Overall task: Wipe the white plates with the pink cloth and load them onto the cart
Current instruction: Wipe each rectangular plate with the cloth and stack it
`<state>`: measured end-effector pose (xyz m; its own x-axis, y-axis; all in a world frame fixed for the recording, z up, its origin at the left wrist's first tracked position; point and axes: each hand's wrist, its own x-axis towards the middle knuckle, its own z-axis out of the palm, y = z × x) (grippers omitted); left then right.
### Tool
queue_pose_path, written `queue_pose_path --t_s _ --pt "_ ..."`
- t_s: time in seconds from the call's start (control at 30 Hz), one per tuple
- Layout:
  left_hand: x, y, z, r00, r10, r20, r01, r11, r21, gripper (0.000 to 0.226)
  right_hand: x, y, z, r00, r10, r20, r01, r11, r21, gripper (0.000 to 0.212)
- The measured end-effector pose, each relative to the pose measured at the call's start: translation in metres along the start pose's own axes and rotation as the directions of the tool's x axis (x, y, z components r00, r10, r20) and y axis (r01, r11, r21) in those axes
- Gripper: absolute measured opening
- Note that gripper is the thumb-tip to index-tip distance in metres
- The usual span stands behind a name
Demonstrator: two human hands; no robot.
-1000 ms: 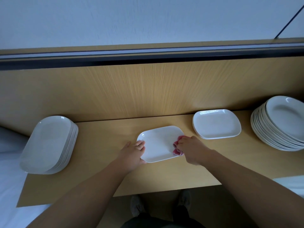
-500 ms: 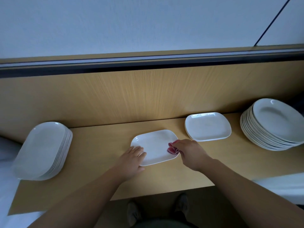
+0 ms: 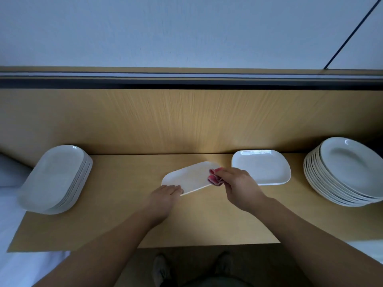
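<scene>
My left hand [image 3: 165, 196] grips the near left corner of the white plate [image 3: 186, 177], which sits tilted over the middle of the wooden top [image 3: 116, 214]. My right hand [image 3: 238, 187] pinches the bunched pink cloth [image 3: 215, 179] against the plate's right end. Stacked plates [image 3: 56, 177] stand well apart to the left, and more plates [image 3: 263, 168] lie just beside my right hand.

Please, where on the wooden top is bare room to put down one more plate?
Bare wood lies between the oval plate stack and the left hand, and at the middle of the front edge. The right side is crowded: right hand, square plates, round plate stack.
</scene>
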<state>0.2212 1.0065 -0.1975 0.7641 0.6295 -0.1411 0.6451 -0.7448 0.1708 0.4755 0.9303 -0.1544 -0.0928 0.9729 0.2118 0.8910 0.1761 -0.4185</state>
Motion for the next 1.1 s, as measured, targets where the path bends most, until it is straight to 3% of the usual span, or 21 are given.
queue_pose_path --t_s 0.13,0.3,0.5,0.6,0.87,0.97,1.1 --pt "0.008 0.007 -0.028 0.985 -0.142 0.094 0.15 0.986 -0.077 0.041 0.017 -0.008 -0.017 0.998 -0.052 -0.044 0.053 0.998 0.022 0.043" --pt "0.008 0.007 -0.059 0.979 -0.19 0.076 0.199 0.97 -0.137 0.035 0.031 -0.02 -0.032 0.99 -0.117 -0.085 0.119 0.992 0.028 0.044" --pt "0.005 0.018 -0.082 0.949 -0.314 -0.032 0.271 0.861 -0.43 0.032 0.037 -0.027 -0.037 0.984 -0.126 -0.13 0.131 0.991 0.028 0.044" --pt "0.002 0.019 -0.081 0.948 -0.303 -0.098 0.226 0.857 -0.463 0.031 0.038 -0.027 -0.032 0.986 -0.121 -0.119 0.123 0.992 0.015 0.046" --pt "0.002 0.01 -0.065 0.945 -0.323 -0.057 0.253 0.827 -0.503 0.037 0.036 -0.019 -0.012 0.993 -0.11 -0.049 0.109 0.994 -0.008 0.048" --pt "0.007 0.003 -0.065 0.928 -0.373 -0.02 0.312 0.803 -0.508 0.029 0.036 -0.016 -0.003 0.995 -0.094 -0.025 0.094 0.995 -0.018 0.048" --pt "0.012 -0.006 -0.069 0.908 -0.414 0.069 0.393 0.782 -0.484 0.038 0.039 -0.014 0.003 0.996 -0.088 -0.032 0.087 0.996 -0.006 0.049"
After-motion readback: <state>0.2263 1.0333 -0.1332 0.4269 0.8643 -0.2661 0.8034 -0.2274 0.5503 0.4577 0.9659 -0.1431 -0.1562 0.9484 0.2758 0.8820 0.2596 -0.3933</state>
